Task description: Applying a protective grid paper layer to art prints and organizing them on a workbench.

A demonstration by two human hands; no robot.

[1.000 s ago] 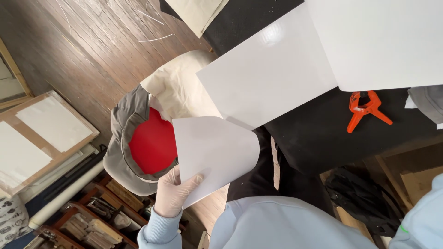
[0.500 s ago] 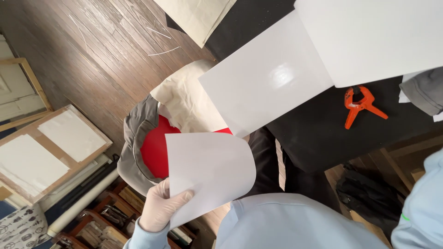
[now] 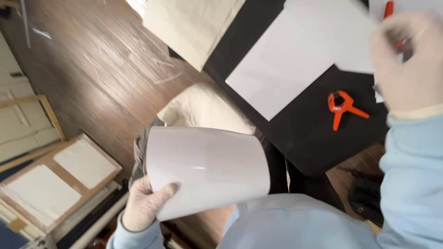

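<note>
A hand holds a curled white sheet.
The left hand grips the bent white sheet near the lap. The blurry right hand is over the table, grip unclear, near an orange clamp.

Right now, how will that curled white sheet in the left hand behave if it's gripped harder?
The white sheet bows into a smooth curve without creasing, so it is probably springy card, not limp paper. Its glossy highlight suggests it may slip in the gloved left hand. One hand lifts it by a corner, so it seems light.
</note>
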